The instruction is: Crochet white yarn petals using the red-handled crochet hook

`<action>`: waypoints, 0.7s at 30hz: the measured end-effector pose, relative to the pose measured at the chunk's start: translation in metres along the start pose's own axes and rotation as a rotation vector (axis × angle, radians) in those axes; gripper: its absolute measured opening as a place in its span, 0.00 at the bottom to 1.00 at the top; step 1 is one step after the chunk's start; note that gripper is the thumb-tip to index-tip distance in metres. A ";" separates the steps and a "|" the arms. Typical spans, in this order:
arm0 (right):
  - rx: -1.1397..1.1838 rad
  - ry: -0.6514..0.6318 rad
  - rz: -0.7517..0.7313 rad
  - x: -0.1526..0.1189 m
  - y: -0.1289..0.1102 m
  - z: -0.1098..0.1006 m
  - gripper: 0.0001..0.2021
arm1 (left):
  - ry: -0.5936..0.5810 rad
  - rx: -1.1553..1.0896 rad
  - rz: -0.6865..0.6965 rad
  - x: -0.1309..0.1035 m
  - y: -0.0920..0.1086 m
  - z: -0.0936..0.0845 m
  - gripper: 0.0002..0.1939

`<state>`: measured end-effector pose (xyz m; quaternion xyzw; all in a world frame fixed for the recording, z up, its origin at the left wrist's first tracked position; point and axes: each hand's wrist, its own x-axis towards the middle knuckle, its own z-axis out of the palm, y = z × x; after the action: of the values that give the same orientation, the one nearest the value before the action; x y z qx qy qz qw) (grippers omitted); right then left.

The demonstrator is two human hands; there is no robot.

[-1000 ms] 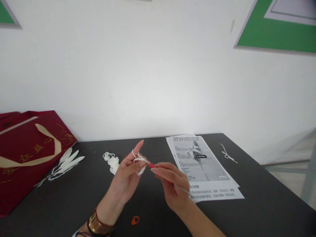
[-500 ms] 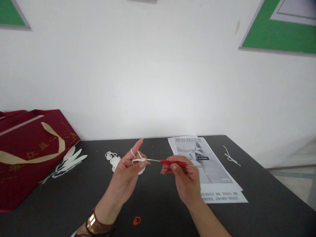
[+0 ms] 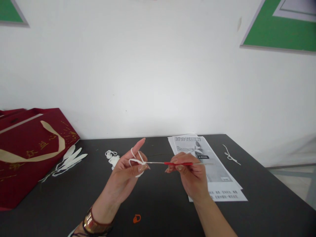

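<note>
White yarn (image 3: 135, 161) loops around the raised index finger of my left hand (image 3: 127, 172), whose thumb and other fingers pinch a small piece of the yarn work. My right hand (image 3: 191, 174) grips the red handle of a crochet hook (image 3: 177, 163) with thumb and fingers. Its thin metal shaft runs left, level, and its tip meets the yarn at my left fingertips; the hook end itself is hidden in the yarn. Behind my left hand lies a loose bundle of white yarn (image 3: 113, 159) on the dark table (image 3: 153, 204).
A dark red gift bag (image 3: 32, 148) with a cream ribbon stands at the left, beside several white crocheted petals (image 3: 69, 159). Printed sheets (image 3: 219, 177) lie under my right hand. A tied white string (image 3: 230, 155) is further right. Near the front sits an orange stitch marker (image 3: 136, 218).
My right hand has moved a little to the right with the crochet hook, so more of the metal shaft shows between the hands. My left hand has barely shifted.
</note>
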<state>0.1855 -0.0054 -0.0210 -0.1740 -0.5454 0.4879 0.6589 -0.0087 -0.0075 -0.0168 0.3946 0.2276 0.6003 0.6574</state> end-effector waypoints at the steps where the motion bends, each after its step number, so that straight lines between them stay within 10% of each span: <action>1: -0.014 -0.017 -0.009 0.000 -0.002 -0.001 0.05 | -0.002 0.001 -0.010 0.000 0.000 0.000 0.32; 21: 0.036 -0.030 0.047 0.002 -0.006 -0.009 0.03 | -0.112 0.018 -0.044 0.000 0.004 0.003 0.33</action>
<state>0.1960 -0.0037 -0.0180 -0.1679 -0.5421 0.5156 0.6420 -0.0093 -0.0085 -0.0121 0.4283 0.2045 0.5607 0.6785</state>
